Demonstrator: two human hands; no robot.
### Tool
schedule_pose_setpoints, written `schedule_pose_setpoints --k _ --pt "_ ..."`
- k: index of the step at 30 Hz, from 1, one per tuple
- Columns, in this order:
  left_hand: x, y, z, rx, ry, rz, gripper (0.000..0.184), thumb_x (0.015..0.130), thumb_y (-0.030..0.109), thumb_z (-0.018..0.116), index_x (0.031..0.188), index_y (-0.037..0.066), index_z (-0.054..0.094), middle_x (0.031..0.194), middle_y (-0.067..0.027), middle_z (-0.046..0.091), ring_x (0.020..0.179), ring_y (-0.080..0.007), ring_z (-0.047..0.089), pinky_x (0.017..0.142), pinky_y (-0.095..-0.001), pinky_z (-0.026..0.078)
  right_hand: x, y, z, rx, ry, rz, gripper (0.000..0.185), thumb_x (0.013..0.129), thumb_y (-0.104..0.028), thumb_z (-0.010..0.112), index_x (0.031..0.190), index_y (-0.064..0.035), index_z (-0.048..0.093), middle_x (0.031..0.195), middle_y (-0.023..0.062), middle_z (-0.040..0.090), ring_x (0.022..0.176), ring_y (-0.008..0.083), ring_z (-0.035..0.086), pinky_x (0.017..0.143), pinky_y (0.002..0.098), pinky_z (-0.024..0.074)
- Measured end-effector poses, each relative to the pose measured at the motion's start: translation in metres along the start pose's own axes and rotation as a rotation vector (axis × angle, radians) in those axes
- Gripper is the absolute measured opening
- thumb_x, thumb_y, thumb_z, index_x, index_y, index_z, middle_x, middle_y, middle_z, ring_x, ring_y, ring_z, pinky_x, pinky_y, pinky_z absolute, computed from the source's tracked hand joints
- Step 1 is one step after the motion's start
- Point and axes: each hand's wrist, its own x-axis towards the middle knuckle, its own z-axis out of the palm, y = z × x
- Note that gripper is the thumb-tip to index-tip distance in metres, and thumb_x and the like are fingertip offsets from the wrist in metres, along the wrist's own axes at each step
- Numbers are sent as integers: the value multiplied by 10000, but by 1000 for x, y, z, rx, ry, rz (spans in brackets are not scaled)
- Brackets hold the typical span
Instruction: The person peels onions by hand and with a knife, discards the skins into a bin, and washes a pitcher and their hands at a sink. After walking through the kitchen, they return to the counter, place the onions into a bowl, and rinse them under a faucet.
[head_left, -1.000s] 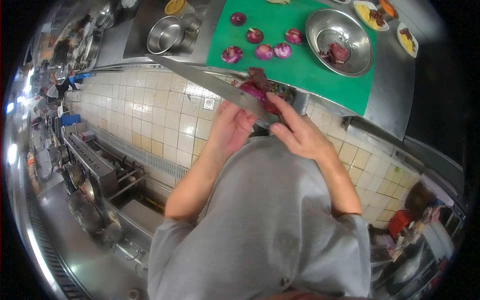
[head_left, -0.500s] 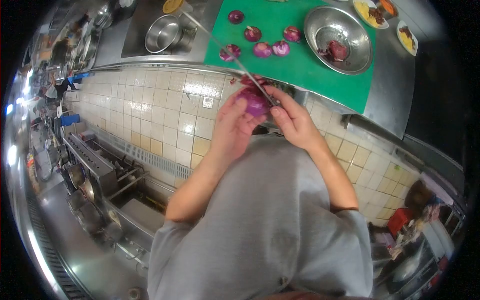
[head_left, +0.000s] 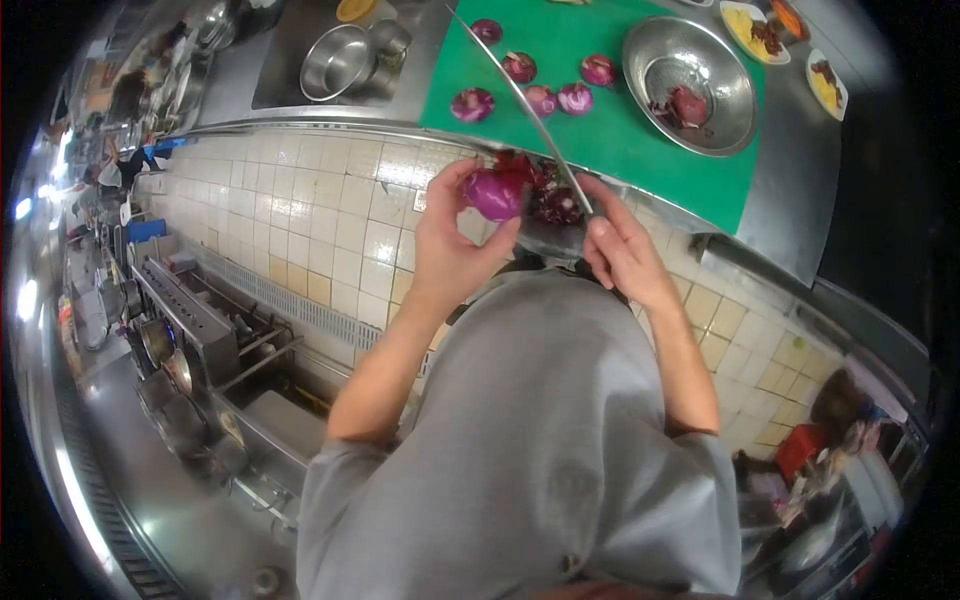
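From the head view, the left hand (head_left: 462,245) is raised just off the green board (head_left: 590,145), fingers and thumb curled round a purple onion (head_left: 495,195). The right hand (head_left: 628,245), forearm angled inward, grips a knife (head_left: 530,112), its blade slanting over the board.

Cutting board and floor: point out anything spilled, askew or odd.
A small green scrap lies on the floor tiles at the right; it looks dropped, though too small to identify. The red onions rest on the cutting board with nothing visibly spilled around them.
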Motion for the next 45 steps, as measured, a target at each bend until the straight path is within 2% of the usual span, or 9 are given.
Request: schedule_pose_setpoints --k 7,9,13,22,25,27,30,35,45 --pt "4 2 1 389 -45 277 610 738 28 838 1261 12 523 1250 -164 616 1103 -281 632 957 -369 504 2 -20 9 -315 -60 -125 657 1020 -249 568 1559 -14 274 784 98 605 671 178 591 683 299 493" --pt "-1 1 2 425 -65 295 618 681 16 830 1217 29 524 1251 -196 600 1137 -401 581 945 -432 488 7 -15 12 -410 -68 -158 671 993 -228 605 1550 -17 296 915 169 665 804 244 646 813 341 506" --pt "-4 -4 1 403 -25 437 614 660 4 830 1203 42 544 1259 -178 603 1143 -397 589 934 -443 501 18 4 13 -490 51 -414 572 998 -205 591 1505 -31 393 955 194 677 820 264 655 821 341 504" --pt "-10 -4 -17 425 -149 595 584 680 21 857 1181 43 558 1196 -185 635 1096 -380 641 917 -419 546 19 23 8 -167 60 -33 419 1058 -257 517 1429 -63 505 759 13 601 597 96 557 553 251 448" --pt "-19 2 -22 394 -173 474 578 717 10 847 1209 32 544 1240 -174 618 1139 -331 637 953 -398 531 20 36 -7 71 237 88 519 1076 -397 455 1486 -79 434 644 -9 475 449 75 409 408 225 324" --pt "-19 1 -17 -213 -35 14 575 794 13 800 1289 9 507 1294 -148 585 1200 -268 608 1011 -364 494 15 37 -12 27 159 85 529 1076 -399 456 1495 -79 420 644 -7 472 448 76 407 410 225 324" --pt "-5 -2 -22 -528 -49 -190 583 889 -3 712 1395 -22 422 1350 -119 535 1172 -183 598 1007 -323 486 11 38 -10 -52 69 63 562 1074 -400 457 1523 -74 368 646 -3 466 456 77 409 422 223 325" --pt "15 -36 -16 -394 -38 -303 574 932 83 683 1435 -14 423 1388 -136 541 1220 -229 590 1027 -355 470 5 30 -8 -70 37 164 566 1081 -356 445 1544 -58 314 654 1 455 488 77 412 460 234 357" --pt "25 -59 -12 -1131 -198 -470 555 1013 220 594 1484 43 358 1393 -156 557 1288 -325 568 1079 -443 497 -16 22 -14 -103 13 96 553 1093 -354 422 1578 -105 323 615 -27 445 481 68 407 493 225 363"
